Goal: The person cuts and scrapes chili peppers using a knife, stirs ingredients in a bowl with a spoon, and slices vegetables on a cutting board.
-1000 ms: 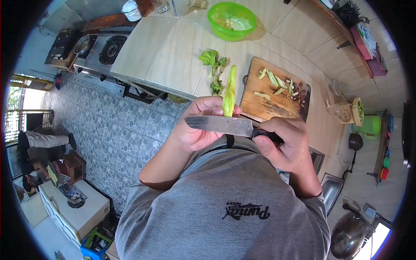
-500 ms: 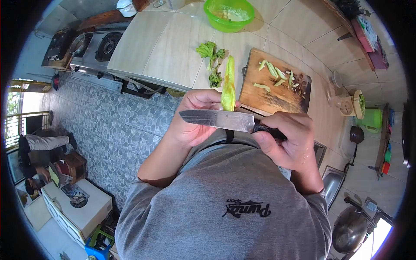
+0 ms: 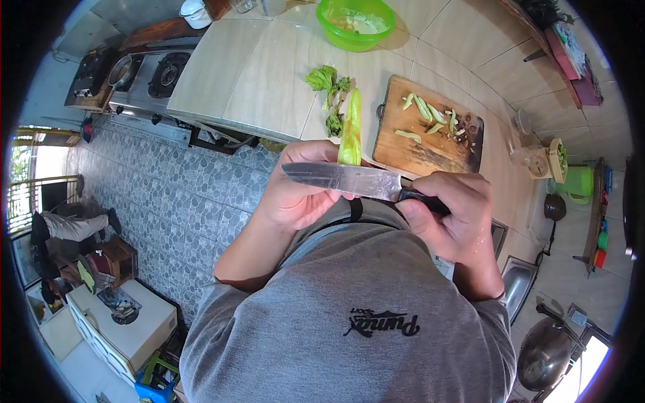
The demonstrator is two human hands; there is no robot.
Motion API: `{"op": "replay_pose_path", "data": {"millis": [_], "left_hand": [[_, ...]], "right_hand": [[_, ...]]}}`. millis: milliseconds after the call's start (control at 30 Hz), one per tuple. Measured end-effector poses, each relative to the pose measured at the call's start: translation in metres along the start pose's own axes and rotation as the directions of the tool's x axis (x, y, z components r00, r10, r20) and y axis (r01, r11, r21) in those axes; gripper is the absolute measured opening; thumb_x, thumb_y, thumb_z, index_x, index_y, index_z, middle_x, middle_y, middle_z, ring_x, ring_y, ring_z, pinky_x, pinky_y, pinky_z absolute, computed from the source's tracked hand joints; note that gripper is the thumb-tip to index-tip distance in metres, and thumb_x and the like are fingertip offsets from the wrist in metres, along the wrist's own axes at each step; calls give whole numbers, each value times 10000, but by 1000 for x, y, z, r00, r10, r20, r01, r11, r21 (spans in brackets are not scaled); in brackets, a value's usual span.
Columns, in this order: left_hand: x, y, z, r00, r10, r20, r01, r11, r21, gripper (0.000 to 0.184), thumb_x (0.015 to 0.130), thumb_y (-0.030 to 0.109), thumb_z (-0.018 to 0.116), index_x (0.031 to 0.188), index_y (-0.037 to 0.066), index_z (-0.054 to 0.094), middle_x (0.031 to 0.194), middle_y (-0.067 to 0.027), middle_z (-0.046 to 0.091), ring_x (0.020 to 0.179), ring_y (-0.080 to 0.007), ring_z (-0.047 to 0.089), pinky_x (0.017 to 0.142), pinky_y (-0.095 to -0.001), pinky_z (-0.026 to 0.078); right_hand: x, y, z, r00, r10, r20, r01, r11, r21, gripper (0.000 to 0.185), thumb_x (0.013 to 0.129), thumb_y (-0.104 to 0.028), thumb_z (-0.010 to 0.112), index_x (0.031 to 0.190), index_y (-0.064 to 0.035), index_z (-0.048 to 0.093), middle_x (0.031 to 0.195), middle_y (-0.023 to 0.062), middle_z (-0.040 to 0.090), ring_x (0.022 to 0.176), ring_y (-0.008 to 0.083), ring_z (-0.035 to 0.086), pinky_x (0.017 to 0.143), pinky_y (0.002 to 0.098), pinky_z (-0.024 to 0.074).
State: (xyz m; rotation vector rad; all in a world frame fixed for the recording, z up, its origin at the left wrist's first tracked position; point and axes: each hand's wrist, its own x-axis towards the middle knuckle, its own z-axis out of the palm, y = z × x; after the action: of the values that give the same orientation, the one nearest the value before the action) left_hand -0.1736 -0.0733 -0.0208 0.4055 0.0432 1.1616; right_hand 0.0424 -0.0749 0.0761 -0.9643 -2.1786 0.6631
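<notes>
My left hand (image 3: 295, 191) is closed on a long yellow-green vegetable (image 3: 351, 131), which points away from me; part of my fingers is hidden behind the blade. My right hand (image 3: 453, 215) grips the black handle of a wide knife (image 3: 342, 179). The blade lies across the near end of the vegetable, with its tip over my left hand. Beyond my hands, several pale green pieces (image 3: 423, 109) lie on a wooden cutting board (image 3: 396, 151). Leafy green scraps (image 3: 324, 78) rest on the counter left of the board.
A green bowl (image 3: 355, 41) with white contents stands at the counter's far side. The tiled counter (image 3: 262, 87) runs left to a gas stove (image 3: 166, 75). At the right are a sink (image 3: 519, 279) and a hanging wok (image 3: 543, 352). Another person's legs (image 3: 77, 226) show at far left.
The vegetable's upper end has shifted slightly left and down, and the knife has moved with my hands. The bowl and board appear slightly higher in view than one second ago.
</notes>
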Motion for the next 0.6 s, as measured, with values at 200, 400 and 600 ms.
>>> {"op": "replay_pose_path", "data": {"millis": [200,400,600], "left_hand": [[4,0,4,999,52,-13,-50,991,127,194,853,27,625,1025,-59,643,990,-217,649,888,-256,655,809,-363,557],[4,0,2,998,60,-6,-59,998,31,182,878,-10,583,1046,-53,639,1041,-263,652,982,-318,665,884,-421,562],[3,-1,1,998,68,-13,-66,995,73,230,845,31,636,1052,-70,630,1056,-276,645,979,-326,666,885,-427,561]], "right_hand": [[4,-3,2,1000,-13,14,13,1000,5,207,767,-185,767,750,-43,618,584,86,564,484,247,564,443,316,418],[4,-2,4,1000,-5,-9,5,1000,5,208,767,-188,769,748,-45,618,577,88,559,475,246,553,439,315,412],[2,-4,2,1000,-12,-17,12,1000,-7,206,768,-185,768,747,-44,619,569,86,554,467,239,546,439,313,408]]}}
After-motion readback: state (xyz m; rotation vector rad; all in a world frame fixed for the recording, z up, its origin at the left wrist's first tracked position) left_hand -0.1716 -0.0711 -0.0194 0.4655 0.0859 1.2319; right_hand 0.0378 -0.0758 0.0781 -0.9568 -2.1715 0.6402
